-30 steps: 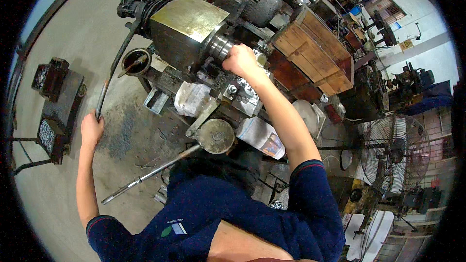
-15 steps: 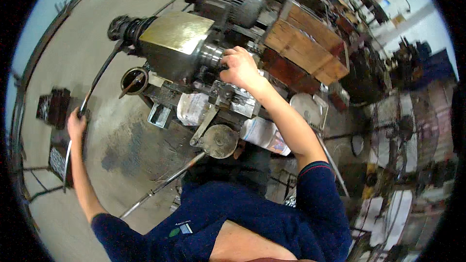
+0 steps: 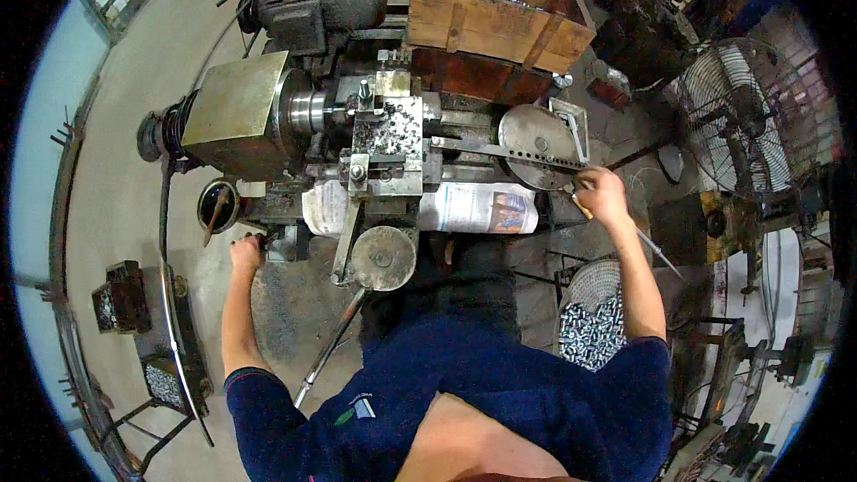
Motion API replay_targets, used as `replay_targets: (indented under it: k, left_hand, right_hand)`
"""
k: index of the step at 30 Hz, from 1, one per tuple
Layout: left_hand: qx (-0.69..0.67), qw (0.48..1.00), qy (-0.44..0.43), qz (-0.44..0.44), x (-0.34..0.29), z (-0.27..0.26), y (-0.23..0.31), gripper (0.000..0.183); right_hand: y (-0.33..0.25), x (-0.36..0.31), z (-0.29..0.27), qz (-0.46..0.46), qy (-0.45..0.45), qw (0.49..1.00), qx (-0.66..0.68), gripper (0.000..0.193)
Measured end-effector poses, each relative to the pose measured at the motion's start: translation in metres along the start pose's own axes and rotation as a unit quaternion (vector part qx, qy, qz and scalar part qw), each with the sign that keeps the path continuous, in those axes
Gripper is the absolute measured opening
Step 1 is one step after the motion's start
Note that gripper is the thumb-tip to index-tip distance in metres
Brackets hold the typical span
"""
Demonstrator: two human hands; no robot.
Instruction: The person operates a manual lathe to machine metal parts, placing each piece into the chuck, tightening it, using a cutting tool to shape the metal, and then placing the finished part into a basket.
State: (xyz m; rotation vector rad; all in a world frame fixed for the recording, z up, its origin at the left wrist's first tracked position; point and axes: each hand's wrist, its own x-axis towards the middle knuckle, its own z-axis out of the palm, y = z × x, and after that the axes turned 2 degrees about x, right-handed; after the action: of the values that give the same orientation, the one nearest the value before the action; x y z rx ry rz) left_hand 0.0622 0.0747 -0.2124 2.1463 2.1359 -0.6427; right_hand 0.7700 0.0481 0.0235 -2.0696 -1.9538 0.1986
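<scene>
My right hand (image 3: pixel 603 196) is closed around the far end of a flat metal lever (image 3: pixel 509 153) with a row of holes. The lever runs right from the tool slide (image 3: pixel 393 138) of a small lathe, whose top is covered in metal chips. A short yellowish handle (image 3: pixel 582 207) shows just below that hand. To the left, my left hand (image 3: pixel 246 253) has its fingers curled beside a small metal tray (image 3: pixel 284 243) at the lathe's front. What those fingers hold, if anything, is hidden. The shiny spindle chuck (image 3: pixel 306 112) faces the slide.
An oil pot (image 3: pixel 219 203) with a brush stands left of the bed. Behind sit a motor (image 3: pixel 326 4) and a wooden crate (image 3: pixel 495 27). A basket of small metal parts (image 3: pixel 591 330) is by my right arm; a fan (image 3: pixel 745 120) stands right. A long rod (image 3: pixel 172 312) hangs left.
My left hand has let go of the long rod and moved right to the lathe's front. My right hand has left the chuck for the holed lever. The view has turned.
</scene>
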Motion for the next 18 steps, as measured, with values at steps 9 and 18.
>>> replay_targets:
  k: [9, 18]
  left_hand:
    - [-0.272, 0.961, 0.029, -0.045, -0.058, -0.036, 0.017, 0.031]
    - [-0.606, 0.772, -0.172, 0.089, -0.204, -0.172, 0.120, 0.038]
  right_hand:
    - [0.212, -0.098, 0.041, 0.318, -0.017, 0.922, -0.219, 0.035]
    - [0.104, -0.214, 0.076, 0.270, -0.042, 0.954, -0.127, 0.024]
